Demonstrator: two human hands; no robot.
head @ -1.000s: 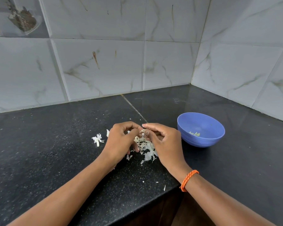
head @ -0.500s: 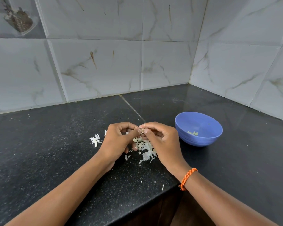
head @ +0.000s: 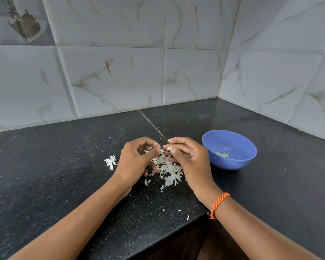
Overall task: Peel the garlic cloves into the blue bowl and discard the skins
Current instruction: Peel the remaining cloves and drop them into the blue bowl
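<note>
Soft, even daylight fills the corner, cool and bluish. The black worktop (head: pixel 64 184) shows a pale sheen near the back corner, and the wall tiles (head: pixel 195 72) reflect faintly in it. Shadows under the forearms are weak. Focus is sharp centrally; grout lines bow toward the edges from the wide lens.

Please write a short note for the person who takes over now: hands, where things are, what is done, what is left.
Right hand pinches a garlic clove. Left hand picks at it with curled fingers; whether it holds skin, I cannot tell.
Blue bowl stands right of the hands, a few peeled cloves inside.
Skins lie piled on the counter under the hands.
Left: finish this clove, drop it in the bowl, discard the skins.
</note>
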